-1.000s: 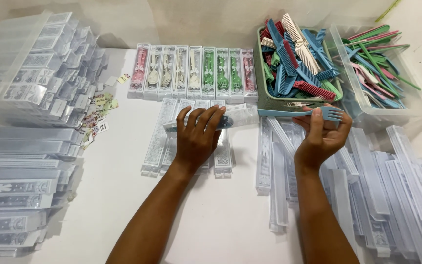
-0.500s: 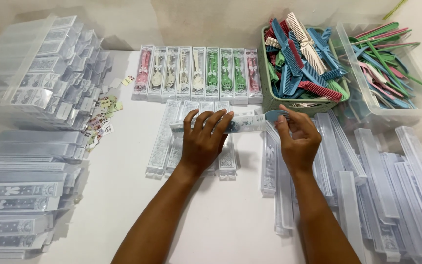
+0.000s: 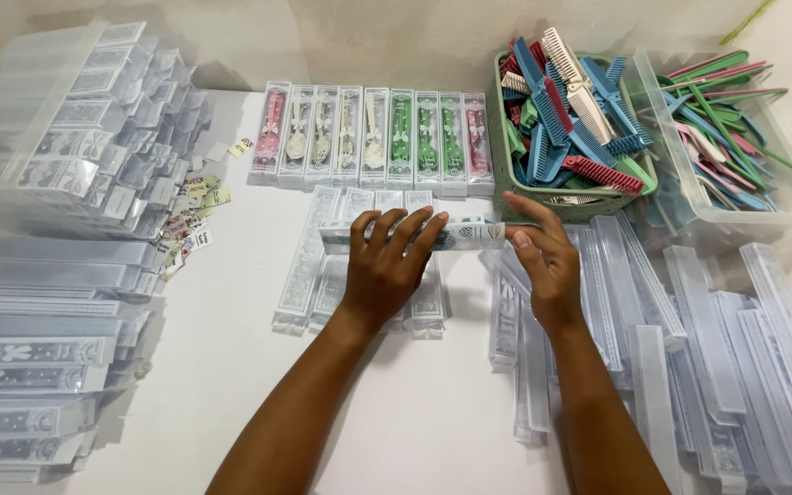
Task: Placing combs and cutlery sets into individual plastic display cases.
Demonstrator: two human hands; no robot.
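Currently, a long clear plastic box (image 3: 433,235) with a blue item inside is held level just above the tabletop (image 3: 414,412). The left hand (image 3: 387,266) is clamped over the box's left portion, fingers wrapped across the top. The right hand (image 3: 543,257) is closed on the box's right end, fingertips pressed against the end flap.

Possible faults, as judged from this position:
- The end flap may be creased or left unseated if the right hand pushes off-axis.
- The box may be bowed or dented if the left hand's clamping force is excessive, as the plastic appears thin.
- The flat empty boxes (image 3: 387,275) directly beneath the left hand may be scattered if the box is dragged across them.

Counts:
- Eight filled boxes (image 3: 373,137) are laid in a row beyond the hands.
- One green basket of combs (image 3: 566,119) stands beyond the right hand.
- One clear tub of slim combs (image 3: 735,137) stands further right.
- The stacked boxes (image 3: 57,275) left of the left hand and the loose sleeves (image 3: 689,339) right of the right hand cannot be counted reliably.
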